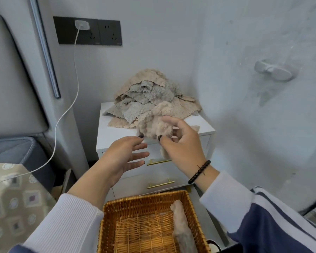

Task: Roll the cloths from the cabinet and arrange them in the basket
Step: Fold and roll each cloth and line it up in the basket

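A fluffy beige cloth [154, 125] hangs at the frame's centre, pinched by the right hand [181, 143] between thumb and fingers; its lower end is blurred. The left hand [125, 157] reaches in beside it, fingers spread, a fingertip just touching the cloth. Behind, a heap of beige and grey cloths [150, 99] sits atop the white drawer cabinet [117, 134]. At the bottom, a woven wicker basket [146, 199], cut off by the frame edge, holds one rolled beige cloth [181, 227].
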{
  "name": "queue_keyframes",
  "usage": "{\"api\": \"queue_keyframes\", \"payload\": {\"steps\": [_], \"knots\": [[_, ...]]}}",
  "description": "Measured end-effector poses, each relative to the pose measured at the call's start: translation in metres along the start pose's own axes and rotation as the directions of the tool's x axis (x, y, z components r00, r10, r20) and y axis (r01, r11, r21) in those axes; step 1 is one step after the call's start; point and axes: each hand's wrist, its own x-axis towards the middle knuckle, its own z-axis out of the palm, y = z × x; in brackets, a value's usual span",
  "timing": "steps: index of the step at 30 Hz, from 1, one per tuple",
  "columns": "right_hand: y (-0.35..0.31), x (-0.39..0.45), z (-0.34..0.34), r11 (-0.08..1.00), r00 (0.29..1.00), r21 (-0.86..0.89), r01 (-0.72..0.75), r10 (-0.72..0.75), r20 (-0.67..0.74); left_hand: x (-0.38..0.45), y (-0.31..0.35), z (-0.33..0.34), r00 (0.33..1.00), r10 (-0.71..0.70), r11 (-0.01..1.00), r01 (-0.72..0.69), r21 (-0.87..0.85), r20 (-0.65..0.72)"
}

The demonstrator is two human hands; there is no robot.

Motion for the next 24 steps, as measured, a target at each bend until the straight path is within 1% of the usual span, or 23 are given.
{"api": "queue_keyframes", "payload": {"steps": [3,6,7,9,11,12,14,16,18,21,23,24], "knots": [[-0.006,-0.012,0.009,0.979,0.994,0.178,-0.102,0.105,-0.008,-0.002,-0.009,0.001,0.999,-0.012,0.997,0.010,0.076,0.030],[-0.008,-0.021,0.009,0.946,0.983,0.271,-0.180,0.184,0.010,-0.006,-0.016,0.000,1.000,-0.029,0.987,0.028,0.161,-0.001],[-0.009,-0.022,0.007,0.927,0.974,0.301,-0.223,0.222,0.037,-0.008,-0.019,-0.001,0.999,-0.028,0.981,0.032,0.191,-0.025],[-0.008,-0.024,0.000,0.869,0.951,0.387,-0.308,0.272,0.148,-0.012,-0.024,-0.001,0.998,-0.012,0.965,0.027,0.262,-0.059],[-0.006,-0.027,-0.006,0.816,0.928,0.454,-0.358,0.258,0.268,-0.018,-0.027,0.001,0.999,0.001,0.940,0.011,0.342,-0.037],[-0.005,-0.027,-0.008,0.813,0.924,0.457,-0.361,0.245,0.293,-0.020,-0.027,0.002,1.000,0.000,0.925,0.001,0.381,-0.001],[-0.002,-0.028,-0.014,0.817,0.924,0.452,-0.358,0.241,0.297,-0.026,-0.026,0.004,0.993,-0.014,0.899,-0.040,0.436,0.121],[0.002,-0.029,-0.021,0.819,0.928,0.449,-0.358,0.260,0.266,-0.029,-0.027,0.006,0.968,-0.022,0.899,-0.091,0.429,0.252],[0.008,-0.032,-0.027,0.831,0.931,0.424,-0.361,0.291,0.221,-0.031,-0.032,0.007,0.943,-0.015,0.909,-0.126,0.397,0.334],[0.021,-0.040,-0.032,0.881,0.921,0.270,-0.389,0.367,0.132,-0.031,-0.041,0.009,0.922,-0.046,0.906,-0.124,0.405,0.385],[0.029,-0.042,-0.035,0.895,0.907,0.153,-0.419,0.407,0.107,-0.030,-0.045,0.008,0.925,-0.055,0.895,-0.121,0.430,0.375],[0.031,-0.042,-0.036,0.896,0.903,0.122,-0.428,0.417,0.105,-0.029,-0.046,0.007,0.933,-0.037,0.892,-0.131,0.433,0.358]]}}
